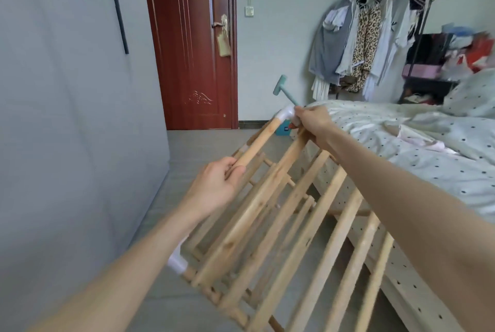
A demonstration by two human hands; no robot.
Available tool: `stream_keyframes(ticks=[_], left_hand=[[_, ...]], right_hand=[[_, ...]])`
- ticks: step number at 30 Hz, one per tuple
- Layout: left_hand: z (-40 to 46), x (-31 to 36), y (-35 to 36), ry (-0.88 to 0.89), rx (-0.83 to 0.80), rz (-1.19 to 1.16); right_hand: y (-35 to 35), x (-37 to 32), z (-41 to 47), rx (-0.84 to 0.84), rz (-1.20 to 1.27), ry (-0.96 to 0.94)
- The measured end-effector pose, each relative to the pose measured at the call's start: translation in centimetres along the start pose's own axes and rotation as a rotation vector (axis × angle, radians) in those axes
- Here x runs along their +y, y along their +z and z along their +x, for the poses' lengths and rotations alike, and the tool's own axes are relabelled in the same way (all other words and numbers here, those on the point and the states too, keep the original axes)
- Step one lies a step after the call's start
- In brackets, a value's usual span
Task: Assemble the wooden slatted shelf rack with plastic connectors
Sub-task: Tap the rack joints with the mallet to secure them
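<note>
head view: left hand [214, 184] grips a rack [281, 224] rail, outstretched right hand [313, 122] holds a mallet [285, 90]

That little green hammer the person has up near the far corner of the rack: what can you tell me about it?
The hammer is small and pale teal all over, likely plastic or rubber. It has a blocky crosswise head on a thin straight handle. The right hand grips the handle's lower end, so the head is raised and tilted up to the left, in the air above the white corner connector of the wooden rack. The head touches nothing. It is slightly blurred.
</note>
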State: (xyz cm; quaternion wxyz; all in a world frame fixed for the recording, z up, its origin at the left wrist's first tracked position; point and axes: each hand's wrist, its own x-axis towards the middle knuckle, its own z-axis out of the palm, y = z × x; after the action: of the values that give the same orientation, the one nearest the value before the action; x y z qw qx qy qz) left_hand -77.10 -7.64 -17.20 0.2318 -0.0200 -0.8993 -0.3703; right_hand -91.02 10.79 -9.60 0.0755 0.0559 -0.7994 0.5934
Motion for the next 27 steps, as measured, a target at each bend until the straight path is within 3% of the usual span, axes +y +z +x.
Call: stream_keyframes(ticks=[8, 16, 23, 27], left_hand=[[1.9, -2.1, -4.4, -0.269, 0.027, -0.298], [1.3, -5.8, -6.7, -0.483, 0.030, -0.383], [1.5, -7.5, -6.5, -0.569, 0.070, -0.426], [1.0, -8.7, -5.6, -0.655, 0.150, -0.492]], right_hand=[[7.2, -5.5, 2.5, -0.190, -0.256, -0.094], [15.2, -2.8, 3.4, -0.283, -0.426, -0.224], [16.0, -1.7, 1.9, -0.310, -0.515, -0.372], [15.2, -0.5, 0.2, -0.381, -0.542, -0.351]])
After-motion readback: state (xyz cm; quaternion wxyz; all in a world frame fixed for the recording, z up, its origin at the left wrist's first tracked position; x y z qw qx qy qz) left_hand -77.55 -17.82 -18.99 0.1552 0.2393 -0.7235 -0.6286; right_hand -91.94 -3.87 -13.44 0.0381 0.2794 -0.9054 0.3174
